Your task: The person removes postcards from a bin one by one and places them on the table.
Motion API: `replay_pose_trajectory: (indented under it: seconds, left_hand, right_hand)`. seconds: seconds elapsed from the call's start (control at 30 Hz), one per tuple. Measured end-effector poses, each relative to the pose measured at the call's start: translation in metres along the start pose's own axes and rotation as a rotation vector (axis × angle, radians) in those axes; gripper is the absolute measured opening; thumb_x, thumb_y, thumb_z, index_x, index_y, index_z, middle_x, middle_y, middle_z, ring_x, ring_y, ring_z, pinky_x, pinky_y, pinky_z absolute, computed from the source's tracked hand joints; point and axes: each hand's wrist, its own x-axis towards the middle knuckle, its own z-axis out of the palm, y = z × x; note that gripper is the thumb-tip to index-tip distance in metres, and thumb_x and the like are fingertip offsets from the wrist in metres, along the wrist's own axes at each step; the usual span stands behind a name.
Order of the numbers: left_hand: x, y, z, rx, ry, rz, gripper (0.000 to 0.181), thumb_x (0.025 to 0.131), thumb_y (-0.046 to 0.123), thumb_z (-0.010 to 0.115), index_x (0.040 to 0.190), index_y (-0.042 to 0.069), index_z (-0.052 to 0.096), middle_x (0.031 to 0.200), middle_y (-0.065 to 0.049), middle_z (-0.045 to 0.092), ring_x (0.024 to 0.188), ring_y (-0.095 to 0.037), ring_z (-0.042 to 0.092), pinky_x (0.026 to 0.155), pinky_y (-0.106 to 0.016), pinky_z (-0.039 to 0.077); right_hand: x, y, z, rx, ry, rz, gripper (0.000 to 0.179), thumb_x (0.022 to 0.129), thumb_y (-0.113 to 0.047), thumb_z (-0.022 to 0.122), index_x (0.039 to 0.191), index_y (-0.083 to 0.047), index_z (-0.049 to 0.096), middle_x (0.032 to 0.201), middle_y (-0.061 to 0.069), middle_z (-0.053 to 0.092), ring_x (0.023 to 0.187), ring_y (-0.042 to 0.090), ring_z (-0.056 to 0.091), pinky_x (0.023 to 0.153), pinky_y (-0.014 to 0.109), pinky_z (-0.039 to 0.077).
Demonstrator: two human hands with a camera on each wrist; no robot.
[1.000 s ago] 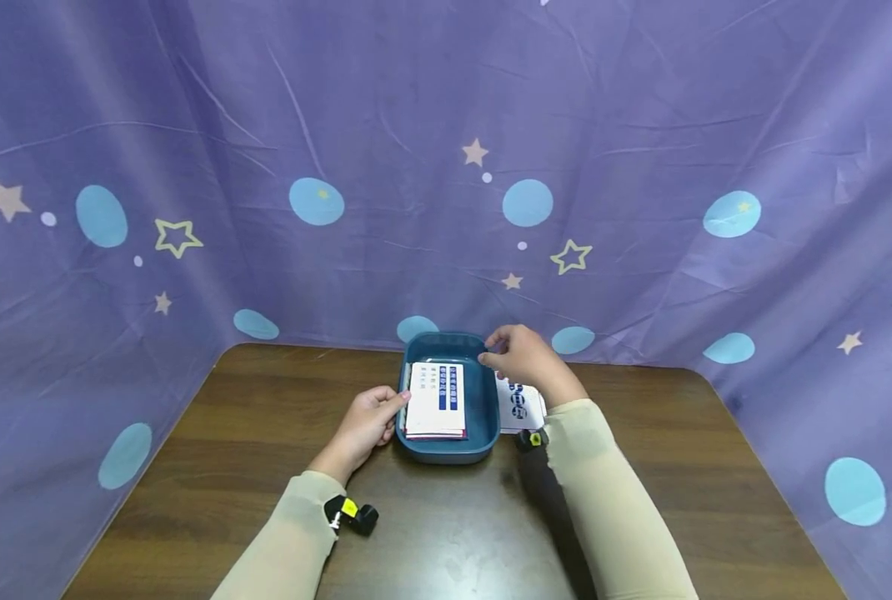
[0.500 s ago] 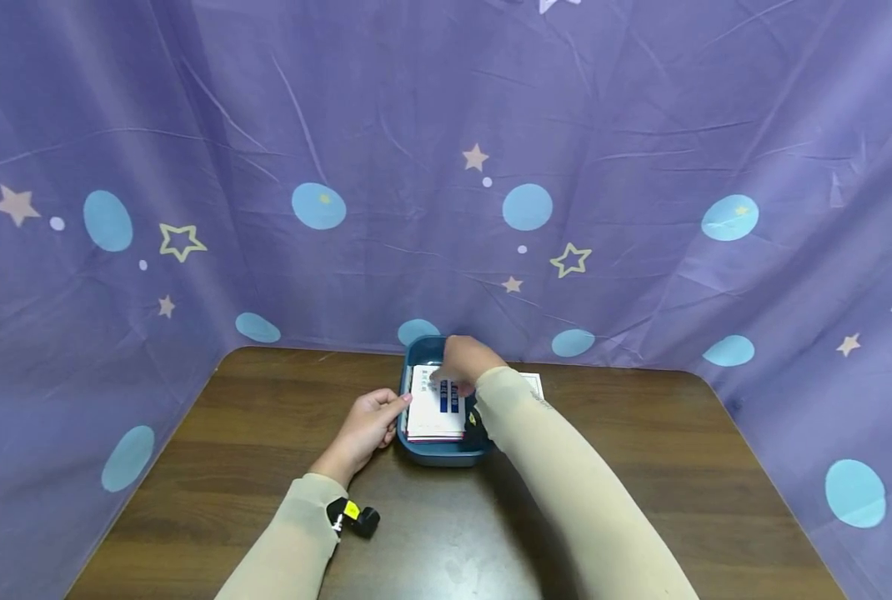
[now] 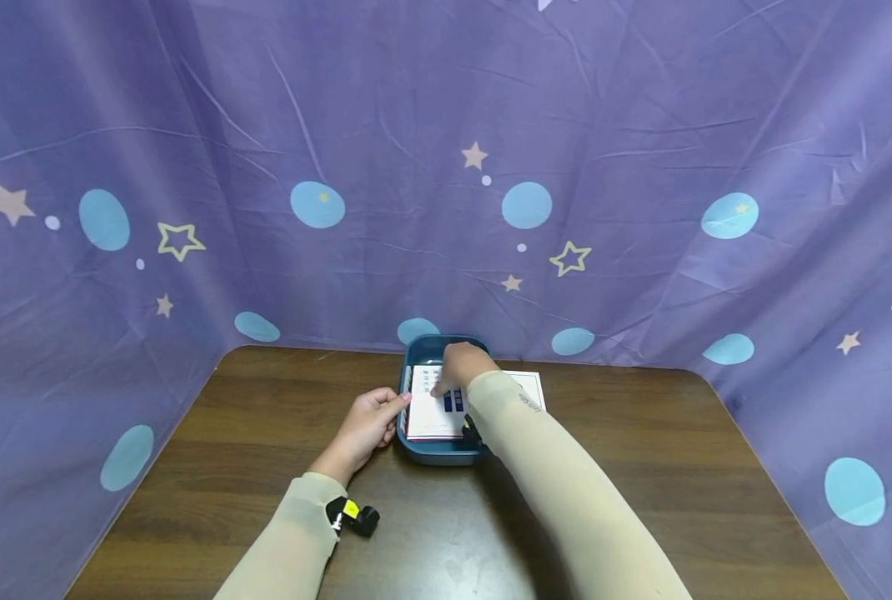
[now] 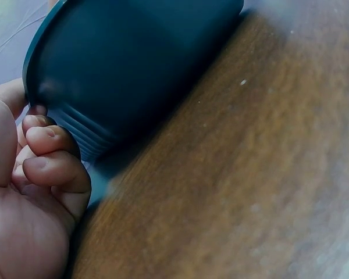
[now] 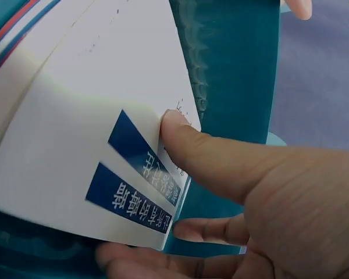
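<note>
A blue plastic bin [image 3: 434,457] stands on the table with a stack of white printed cards inside. The top card [image 3: 425,427] bears dark blue blocks with characters. My left hand [image 3: 365,427] holds the bin's left rim, thumb on top and fingers curled against the outer wall [image 4: 139,64]. Reaching in from the right, my right hand [image 3: 464,365] pinches a card at its edge. In the right wrist view the thumb [image 5: 192,142] presses on the printed face of this card [image 5: 64,151], and the other fingers lie at and below its edge.
Another white card or sheet [image 3: 530,385] lies on the table just right of the bin, partly hidden by the right sleeve [image 3: 536,450]. A wooden table [image 3: 641,467] surrounds the bin, and a purple patterned curtain [image 3: 416,125] hangs behind it.
My right hand has moved left from the bin's right rim into the bin and taken hold of a card. The left hand keeps its grip on the rim.
</note>
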Motion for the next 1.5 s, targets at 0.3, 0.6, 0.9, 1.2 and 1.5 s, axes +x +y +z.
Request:
replay_pose_trajectory:
  seconds: [0.3,0.6,0.9,1.2,1.5]
  left_hand:
    - [0.001,-0.001,0.002,-0.002,0.002,-0.003,0.04,0.114,0.03,0.072,0.082,0.011,0.056,0.057,0.004,0.049,0.05,-0.01,0.043,0.047,-0.021,0.036]
    - [0.001,-0.002,0.004,-0.022,-0.009,0.0,0.042,0.112,0.029,0.074,0.083,0.007,0.054,0.057,0.003,0.05,0.049,-0.009,0.042,0.046,-0.021,0.034]
    - [0.002,-0.003,0.007,-0.02,-0.014,0.008,0.041,0.113,0.028,0.073,0.083,0.007,0.055,0.057,0.003,0.049,0.049,-0.008,0.041,0.046,-0.02,0.033]
    - [0.002,-0.001,0.007,-0.019,-0.001,0.006,0.041,0.113,0.028,0.073,0.084,0.006,0.055,0.057,0.004,0.047,0.048,-0.009,0.04,0.046,-0.021,0.032]
    - [0.001,-0.002,0.001,-0.013,0.013,-0.003,0.04,0.114,0.028,0.072,0.082,0.01,0.055,0.056,0.004,0.048,0.048,-0.01,0.041,0.046,-0.021,0.033]
  right_hand:
    - [-0.021,0.01,-0.013,0.053,0.174,-0.15,0.048,0.091,-0.016,0.097,0.129,0.003,0.075,0.118,0.017,0.082,0.092,0.025,0.079,0.082,0.037,0.072]
    - [-0.02,0.051,-0.026,0.351,0.2,-0.146,0.049,0.097,-0.016,0.089,0.139,0.003,0.074,0.123,0.018,0.08,0.101,0.025,0.08,0.09,0.037,0.071]
    - [-0.064,0.113,-0.04,0.647,0.312,-0.157,0.027,0.106,-0.017,0.08,0.123,0.003,0.077,0.094,0.012,0.08,0.075,0.015,0.071,0.065,0.027,0.055]
    - [-0.07,0.19,-0.043,0.724,0.392,-0.078,0.035,0.108,-0.023,0.076,0.13,0.004,0.072,0.093,0.011,0.082,0.077,0.017,0.068,0.063,0.026,0.05]
    - [-0.049,0.224,-0.017,0.784,0.278,0.013,0.034,0.109,-0.019,0.076,0.131,0.005,0.071,0.084,0.002,0.077,0.073,0.017,0.065,0.061,0.03,0.051]
